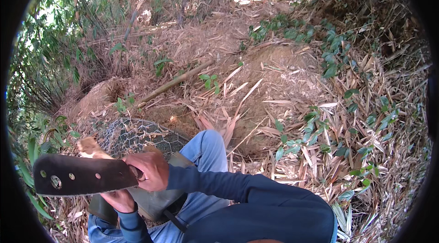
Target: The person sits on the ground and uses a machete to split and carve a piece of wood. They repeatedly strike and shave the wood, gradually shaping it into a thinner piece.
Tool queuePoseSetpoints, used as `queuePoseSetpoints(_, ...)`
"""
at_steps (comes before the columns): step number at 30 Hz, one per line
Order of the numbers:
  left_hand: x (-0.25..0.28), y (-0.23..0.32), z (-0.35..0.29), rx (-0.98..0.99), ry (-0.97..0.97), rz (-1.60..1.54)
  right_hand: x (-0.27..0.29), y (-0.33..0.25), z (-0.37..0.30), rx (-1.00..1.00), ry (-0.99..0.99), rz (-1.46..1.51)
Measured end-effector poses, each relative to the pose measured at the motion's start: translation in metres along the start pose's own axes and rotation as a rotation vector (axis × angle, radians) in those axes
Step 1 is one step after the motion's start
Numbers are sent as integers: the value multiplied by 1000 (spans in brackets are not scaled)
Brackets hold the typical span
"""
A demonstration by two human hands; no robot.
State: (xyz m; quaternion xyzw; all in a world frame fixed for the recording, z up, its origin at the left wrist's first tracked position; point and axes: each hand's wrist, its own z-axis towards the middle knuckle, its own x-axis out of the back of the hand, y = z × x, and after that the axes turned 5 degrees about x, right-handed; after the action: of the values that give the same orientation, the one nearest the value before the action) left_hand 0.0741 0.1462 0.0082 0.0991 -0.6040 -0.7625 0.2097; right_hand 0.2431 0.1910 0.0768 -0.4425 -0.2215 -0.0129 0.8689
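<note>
My right hand (151, 170) is closed round the handle of a broad, dark cleaver (84, 175). Its blade points left across my body and has several round holes along it. Below the blade shows my left hand (120, 200), its fingers mostly hidden behind the metal. A pale tan piece with a browner end (93, 147) sticks out above the blade's upper edge. Its lower part is covered, and whether my left hand grips it cannot be seen. Just past my hands lies a dark, rounded bundle in hexagonal wire mesh (137, 135).
My bent knee in jeans (208, 149) and an olive boot (153, 202) are close to my hands. A bamboo pole (176, 83) lies on the slope ahead. Dry leaves and an earth mound (283, 69) cover the ground, with bamboo stems (144, 0) at upper left and leafy vines (331, 53) right.
</note>
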Motion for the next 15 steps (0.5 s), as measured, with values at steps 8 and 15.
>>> queuePoseSetpoints(8, 5, -17, 1, 69, 175, -152, 29, 3, -29, -489, -57, 201)
queuePoseSetpoints(15, 25, -29, -32, 271, 247, -1, 17, 43, -113, -1049, -101, 301)
